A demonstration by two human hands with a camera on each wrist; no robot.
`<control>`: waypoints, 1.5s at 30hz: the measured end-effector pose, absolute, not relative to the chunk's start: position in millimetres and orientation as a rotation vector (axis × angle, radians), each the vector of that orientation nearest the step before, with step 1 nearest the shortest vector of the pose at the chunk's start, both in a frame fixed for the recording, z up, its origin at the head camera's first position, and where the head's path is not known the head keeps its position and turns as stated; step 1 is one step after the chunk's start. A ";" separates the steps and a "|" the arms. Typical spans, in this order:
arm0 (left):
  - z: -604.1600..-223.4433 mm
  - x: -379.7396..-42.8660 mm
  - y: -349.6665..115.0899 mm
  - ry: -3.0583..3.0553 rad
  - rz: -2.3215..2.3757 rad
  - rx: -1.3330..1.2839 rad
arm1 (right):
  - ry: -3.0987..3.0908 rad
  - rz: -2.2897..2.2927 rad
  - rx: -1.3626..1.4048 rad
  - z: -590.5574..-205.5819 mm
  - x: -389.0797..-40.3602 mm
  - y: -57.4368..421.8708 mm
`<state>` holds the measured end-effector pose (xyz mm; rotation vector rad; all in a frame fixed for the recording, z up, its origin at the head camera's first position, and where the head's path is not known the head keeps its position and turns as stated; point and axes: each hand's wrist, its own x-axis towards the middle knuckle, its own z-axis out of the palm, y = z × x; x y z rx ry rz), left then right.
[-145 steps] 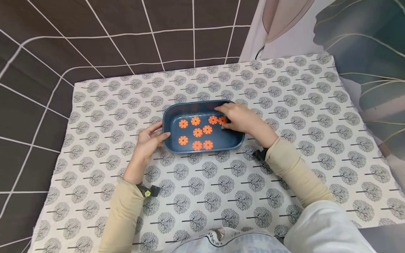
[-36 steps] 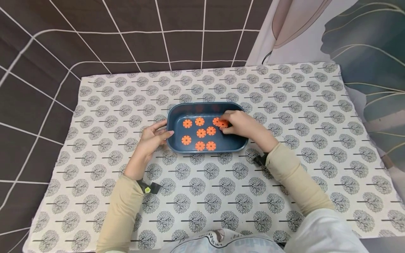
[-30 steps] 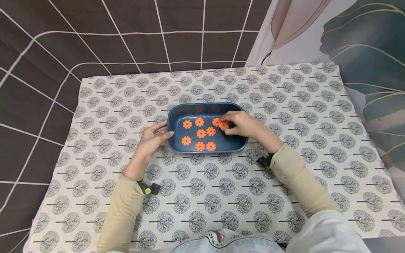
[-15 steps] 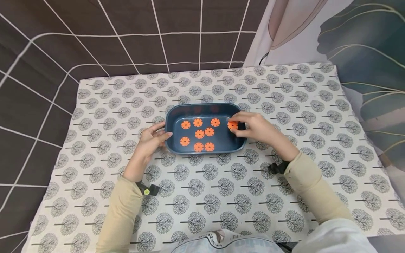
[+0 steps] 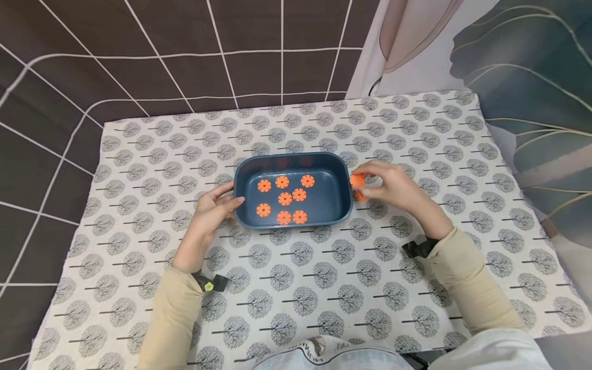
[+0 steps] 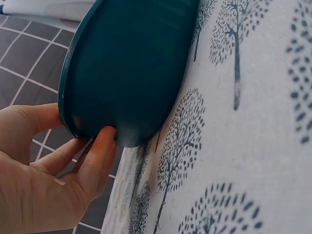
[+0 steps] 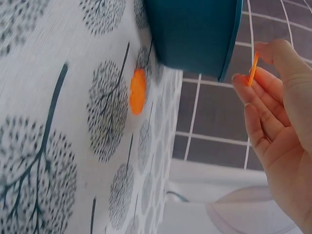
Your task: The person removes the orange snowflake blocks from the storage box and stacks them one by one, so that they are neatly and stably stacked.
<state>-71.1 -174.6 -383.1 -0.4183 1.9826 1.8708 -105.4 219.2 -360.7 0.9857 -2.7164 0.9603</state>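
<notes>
A dark blue oblong tub sits on the table, with several orange notched interlocking discs lying flat and spread out in it. My left hand grips the tub's left end, thumb over the rim and fingers outside; the left wrist view shows the fingers against its outer wall. Just past the right end, my right hand pinches one orange disc between thumb and fingertips, edge-on in the right wrist view. Below it on the cloth lies more orange; whether one disc or several, I cannot tell.
A white cloth printed with grey trees covers the table. Behind it hangs a dark fabric with a white grid. Pale curtains stand at the right, and a black cable shows at the back edge.
My right hand has taken a disc from the tub's right part, lifted it over the right rim and out beyond the tub. The left hand keeps its grip on the left end.
</notes>
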 end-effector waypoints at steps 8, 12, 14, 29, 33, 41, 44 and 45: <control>-379.0 -73.9 -176.1 2.008 1.841 -0.403 | -2.771 0.917 0.942 -371.6 -102.2 228.1; -379.3 -76.0 -175.7 2.010 1.845 -0.389 | -2.834 0.888 0.905 -377.6 -99.6 231.6; -379.7 -76.5 -175.5 2.009 1.848 -0.385 | -2.870 0.855 0.893 -379.4 -99.7 232.9; -380.1 -77.7 -175.9 1.972 1.921 -0.362 | -3.036 0.712 0.882 -388.4 -106.6 233.0; -382.2 -76.4 -176.0 1.974 1.930 -0.365 | -3.023 0.688 0.924 -392.5 -106.5 233.5; -384.9 -72.4 -177.0 1.970 1.933 -0.392 | -2.988 0.647 0.959 -395.9 -105.1 230.6; -385.0 -71.3 -176.8 1.966 1.932 -0.392 | -2.970 0.617 0.975 -395.9 -104.5 229.0; -385.1 -70.9 -176.6 1.965 1.931 -0.391 | -2.966 0.608 0.979 -396.1 -104.3 228.7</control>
